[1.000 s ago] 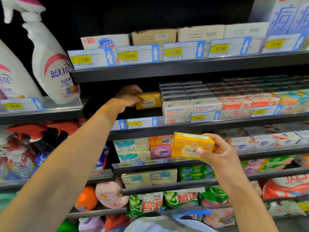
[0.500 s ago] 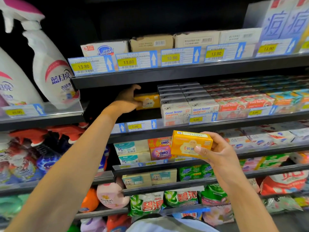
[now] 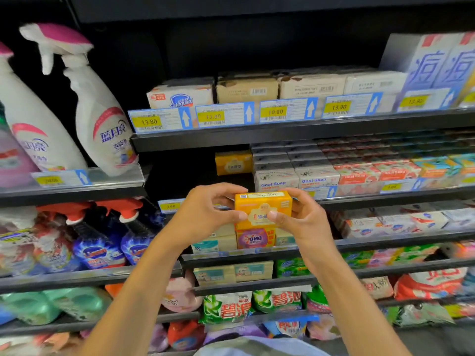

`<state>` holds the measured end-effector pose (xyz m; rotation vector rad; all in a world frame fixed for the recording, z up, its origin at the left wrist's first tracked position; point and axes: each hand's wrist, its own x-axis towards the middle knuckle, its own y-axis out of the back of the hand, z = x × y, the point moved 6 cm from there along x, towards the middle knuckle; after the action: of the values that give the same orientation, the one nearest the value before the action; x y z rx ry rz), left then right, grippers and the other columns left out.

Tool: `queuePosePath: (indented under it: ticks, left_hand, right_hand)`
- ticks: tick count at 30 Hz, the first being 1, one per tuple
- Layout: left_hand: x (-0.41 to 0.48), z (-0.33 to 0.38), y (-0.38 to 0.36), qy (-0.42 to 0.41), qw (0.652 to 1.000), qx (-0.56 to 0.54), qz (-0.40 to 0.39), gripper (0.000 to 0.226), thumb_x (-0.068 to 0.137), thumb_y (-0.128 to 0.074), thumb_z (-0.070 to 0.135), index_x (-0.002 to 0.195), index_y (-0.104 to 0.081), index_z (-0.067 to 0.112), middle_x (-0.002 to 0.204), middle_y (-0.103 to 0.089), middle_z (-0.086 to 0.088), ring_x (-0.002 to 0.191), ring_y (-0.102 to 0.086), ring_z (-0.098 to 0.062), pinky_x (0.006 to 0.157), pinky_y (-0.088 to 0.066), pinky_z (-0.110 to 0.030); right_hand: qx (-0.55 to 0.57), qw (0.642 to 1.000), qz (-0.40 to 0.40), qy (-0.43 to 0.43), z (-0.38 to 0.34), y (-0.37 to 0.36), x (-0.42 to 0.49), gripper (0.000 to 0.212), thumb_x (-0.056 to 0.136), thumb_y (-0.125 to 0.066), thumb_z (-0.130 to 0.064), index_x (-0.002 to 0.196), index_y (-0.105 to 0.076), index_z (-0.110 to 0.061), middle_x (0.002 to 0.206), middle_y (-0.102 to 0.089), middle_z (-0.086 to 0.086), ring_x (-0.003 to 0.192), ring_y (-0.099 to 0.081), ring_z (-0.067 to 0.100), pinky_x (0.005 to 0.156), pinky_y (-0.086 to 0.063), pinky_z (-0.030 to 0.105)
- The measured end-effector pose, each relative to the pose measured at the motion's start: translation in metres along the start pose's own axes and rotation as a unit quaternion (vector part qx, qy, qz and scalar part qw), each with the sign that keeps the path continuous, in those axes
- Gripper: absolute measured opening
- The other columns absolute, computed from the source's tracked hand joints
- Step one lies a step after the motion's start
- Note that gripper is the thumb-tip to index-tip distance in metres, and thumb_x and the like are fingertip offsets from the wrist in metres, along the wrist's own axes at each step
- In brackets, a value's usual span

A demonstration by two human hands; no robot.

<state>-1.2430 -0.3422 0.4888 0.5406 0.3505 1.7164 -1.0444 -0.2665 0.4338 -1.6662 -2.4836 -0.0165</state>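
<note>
soap box (image 3: 263, 210), frame centre, pinched at both ends by your left hand (image 3: 205, 214) & right hand (image 3: 305, 219); fingertip-only grip, so it could slip & drop.

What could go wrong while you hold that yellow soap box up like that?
1. The yellow soap box hangs in the air, pinched only at its ends by the left hand and the right hand. If a finger slips, it could drop.
2. If it goes back beside the other yellow box, that spot sits right next to the stacked Goat Soap boxes. A hand reaching in might bump them.
</note>
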Motion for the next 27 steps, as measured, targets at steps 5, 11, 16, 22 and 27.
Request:
queuePosePath:
  ticks: [5,11,16,22,27]
  left_hand:
    - [0.005,0.005,0.017,-0.009,1.0,0.016,0.015,0.037,0.078,-0.089,0.016,0.112,-0.076,0.025,0.099,-0.078,0.013,0.093,-0.072,-0.003,0.08,-0.054,-0.015]
    - [0.024,-0.007,0.044,-0.01,0.998,0.001,0.063,0.037,0.078,-0.088,0.014,0.111,-0.076,0.025,0.101,-0.078,0.012,0.098,-0.071,-0.001,0.085,-0.057,-0.017]
    - [0.05,-0.021,0.056,-0.001,0.995,-0.055,0.08,0.037,0.082,-0.083,0.005,0.109,-0.073,0.029,0.106,-0.078,0.006,0.1,-0.073,-0.006,0.092,-0.057,-0.022]
    - [0.068,-0.041,0.064,0.025,0.991,-0.116,0.061,0.038,0.085,-0.078,0.003,0.115,-0.072,0.024,0.117,-0.076,-0.004,0.111,-0.071,-0.021,0.099,-0.056,-0.036]
    - [0.073,-0.05,0.067,0.029,0.99,-0.11,0.08,0.04,0.085,-0.078,0.0,0.121,-0.07,0.017,0.117,-0.075,-0.007,0.111,-0.071,-0.023,0.098,-0.057,-0.035]
  right_hand:
    - [-0.042,0.999,-0.017,0.028,-0.013,-0.013,0.011,0.054,0.077,-0.086,-0.026,0.126,-0.064,-0.026,0.115,-0.076,-0.003,0.109,-0.073,0.016,0.093,-0.061,0.05]
    - [-0.126,0.981,0.023,0.143,-0.018,0.003,0.018,0.039,0.095,-0.073,-0.025,0.133,-0.063,-0.025,0.128,-0.069,-0.015,0.125,-0.06,0.002,0.107,-0.049,0.026]
    - [-0.355,0.89,0.037,0.283,-0.012,0.015,0.034,0.048,0.096,-0.071,-0.03,0.141,-0.06,-0.019,0.143,-0.059,-0.005,0.139,-0.048,0.011,0.119,-0.036,0.028]
    - [-0.49,0.809,0.007,0.324,0.005,0.006,0.053,0.061,0.094,-0.073,-0.032,0.149,-0.052,-0.016,0.152,-0.052,0.001,0.148,-0.041,0.023,0.13,-0.016,0.044]
    - [-0.556,0.758,0.028,0.34,0.009,0.004,0.056,0.066,0.092,-0.074,-0.039,0.15,-0.05,-0.018,0.147,-0.051,0.003,0.142,-0.043,0.028,0.128,-0.023,0.045]
